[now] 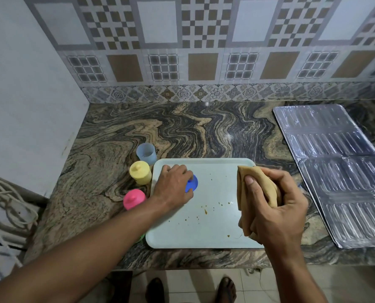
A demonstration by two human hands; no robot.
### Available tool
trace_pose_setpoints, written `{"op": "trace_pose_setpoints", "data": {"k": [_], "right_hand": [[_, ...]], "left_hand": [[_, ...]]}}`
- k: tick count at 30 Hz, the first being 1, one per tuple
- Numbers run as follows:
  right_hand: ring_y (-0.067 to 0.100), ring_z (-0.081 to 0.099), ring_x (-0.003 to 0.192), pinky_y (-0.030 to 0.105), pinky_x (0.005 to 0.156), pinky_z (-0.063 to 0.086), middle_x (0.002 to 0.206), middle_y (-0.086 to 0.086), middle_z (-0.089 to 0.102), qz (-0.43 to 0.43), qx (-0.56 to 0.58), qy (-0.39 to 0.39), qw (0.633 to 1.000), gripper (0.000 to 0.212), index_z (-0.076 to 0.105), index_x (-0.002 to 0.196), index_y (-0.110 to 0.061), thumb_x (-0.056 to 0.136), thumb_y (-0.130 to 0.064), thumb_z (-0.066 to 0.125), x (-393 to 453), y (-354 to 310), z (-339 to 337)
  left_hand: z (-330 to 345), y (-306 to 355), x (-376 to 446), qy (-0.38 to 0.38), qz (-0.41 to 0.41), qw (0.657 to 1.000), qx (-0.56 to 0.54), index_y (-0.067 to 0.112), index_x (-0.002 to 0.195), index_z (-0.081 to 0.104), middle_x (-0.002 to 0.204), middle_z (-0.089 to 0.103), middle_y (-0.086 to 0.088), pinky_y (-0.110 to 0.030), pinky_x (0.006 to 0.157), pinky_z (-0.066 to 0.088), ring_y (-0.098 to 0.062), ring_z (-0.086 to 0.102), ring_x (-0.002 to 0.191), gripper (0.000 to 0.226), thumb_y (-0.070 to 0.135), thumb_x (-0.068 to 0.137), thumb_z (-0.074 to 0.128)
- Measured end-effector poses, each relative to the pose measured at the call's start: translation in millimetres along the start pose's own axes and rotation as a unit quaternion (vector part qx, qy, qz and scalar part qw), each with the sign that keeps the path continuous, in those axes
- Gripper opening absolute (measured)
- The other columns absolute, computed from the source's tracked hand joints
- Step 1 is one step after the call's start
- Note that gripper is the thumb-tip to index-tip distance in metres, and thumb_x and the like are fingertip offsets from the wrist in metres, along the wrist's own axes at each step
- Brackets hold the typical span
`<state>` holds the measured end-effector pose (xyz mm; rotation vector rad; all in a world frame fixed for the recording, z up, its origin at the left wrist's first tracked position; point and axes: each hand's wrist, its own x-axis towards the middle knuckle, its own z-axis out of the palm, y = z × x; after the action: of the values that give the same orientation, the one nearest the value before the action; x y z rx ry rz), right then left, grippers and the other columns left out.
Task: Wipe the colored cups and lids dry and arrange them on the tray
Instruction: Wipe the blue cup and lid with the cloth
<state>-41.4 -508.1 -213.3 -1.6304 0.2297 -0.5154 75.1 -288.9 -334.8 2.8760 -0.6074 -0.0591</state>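
A pale green tray (204, 235) lies on the marbled counter near its front edge. My left hand (173, 186) is over the tray's left part, fingers curled on a blue lid (192, 182) that sits on the tray. My right hand (276, 206) grips a folded tan cloth (253, 186) over the tray's right edge. Left of the tray stand a light blue open cup (146, 153), a yellow lidded cup (140, 172) and a pink lidded cup (133, 199). A bit of green shows under my left forearm (142, 237).
A ribbed metal sheet (335, 171) lies on the counter to the right of the tray. A plain wall closes the left side and a tiled wall the back. Small brown specks dot the tray. White cords (5, 206) hang at the lower left.
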Motion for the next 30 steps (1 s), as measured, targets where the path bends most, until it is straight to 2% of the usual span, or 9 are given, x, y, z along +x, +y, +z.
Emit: {"op": "trace_pose_setpoints", "data": {"k": [6,10,14,17,19,22,25,28,30], "right_hand": [[0.041,0.073,0.071,0.069,0.061,0.059,0.089,0.003,0.075,0.008,-0.002,0.009,1.000,0.013,0.074,0.100,-0.029,0.088,-0.026,0.080,-6,-1,-11],[0.033,0.072,0.072,0.066,0.063,0.060,0.089,0.001,0.076,0.004,-0.011,0.015,1.000,0.014,0.074,0.100,-0.028,0.088,-0.025,0.079,-8,-1,-17],[0.042,0.073,0.074,0.066,0.063,0.060,0.089,0.003,0.075,0.003,-0.014,0.010,1.000,0.013,0.074,0.101,-0.027,0.089,-0.025,0.080,-10,0,-23],[0.019,0.074,0.076,0.045,0.068,0.062,0.090,-0.006,0.076,-0.004,-0.022,0.004,1.000,0.017,0.074,0.100,-0.026,0.091,-0.016,0.084,-12,-2,-25],[0.005,0.070,0.077,0.035,0.071,0.060,0.091,-0.014,0.076,-0.001,-0.023,0.001,1.000,0.021,0.073,0.100,-0.024,0.092,-0.007,0.082,-13,-3,-25],[0.020,0.073,0.075,0.054,0.068,0.062,0.093,-0.012,0.075,0.007,-0.024,0.003,1.000,0.018,0.073,0.101,-0.025,0.093,-0.013,0.084,-15,-1,-27],[0.033,0.073,0.077,0.066,0.067,0.061,0.094,-0.009,0.075,0.028,-0.009,0.011,1.000,0.015,0.074,0.102,-0.027,0.088,-0.028,0.078,-16,0,-26],[0.038,0.072,0.076,0.070,0.067,0.060,0.094,0.000,0.075,0.047,0.022,0.015,0.999,0.019,0.073,0.102,-0.032,0.085,-0.039,0.077,-16,-4,-19],[0.040,0.072,0.074,0.071,0.067,0.060,0.093,0.000,0.075,0.047,0.038,0.015,0.998,0.020,0.072,0.101,-0.033,0.083,-0.043,0.076,-17,-8,-12]], "left_hand": [[4,13,7,-0.003,-0.074,0.997,0.006,0.026,0.106,0.068,0.100,0.072,0.006,-0.041,0.095,0.032,-0.024,0.052,0.111,0.033,0.055,0.090,0.063],[5,16,10,-0.017,-0.100,0.995,0.014,0.027,0.094,0.064,0.088,0.066,0.002,-0.042,0.096,0.033,-0.023,0.049,0.109,0.037,0.063,0.090,0.060],[6,18,12,-0.007,-0.122,0.993,-0.005,0.031,0.106,0.074,0.096,0.066,-0.004,-0.041,0.097,0.033,-0.024,0.050,0.110,0.032,0.058,0.096,0.059],[11,14,17,0.005,-0.142,0.989,-0.029,0.030,0.102,0.076,0.091,0.072,0.000,-0.041,0.093,0.031,-0.024,0.057,0.106,0.026,0.050,0.099,0.059],[9,12,19,0.030,-0.173,0.978,-0.111,0.027,0.094,0.076,0.087,0.077,0.005,-0.041,0.093,0.037,-0.024,0.064,0.098,0.021,0.044,0.098,0.064],[-9,15,19,0.074,-0.243,0.913,-0.321,0.022,0.086,0.077,0.076,0.077,0.005,-0.031,0.080,0.049,-0.021,0.072,0.081,0.013,0.031,0.095,0.073],[-43,30,5,0.059,-0.249,0.794,-0.551,0.015,0.094,0.076,0.083,0.079,0.002,-0.029,0.080,0.047,-0.009,0.075,0.079,0.010,0.022,0.100,0.071],[-72,52,-21,0.035,-0.230,0.691,-0.685,0.019,0.094,0.070,0.092,0.081,0.003,-0.031,0.079,0.041,-0.007,0.076,0.088,0.013,0.021,0.104,0.062],[-88,67,-39,0.040,-0.228,0.596,-0.769,0.018,0.096,0.068,0.095,0.080,0.000,-0.028,0.081,0.043,-0.009,0.074,0.091,0.007,0.020,0.100,0.063]]}}
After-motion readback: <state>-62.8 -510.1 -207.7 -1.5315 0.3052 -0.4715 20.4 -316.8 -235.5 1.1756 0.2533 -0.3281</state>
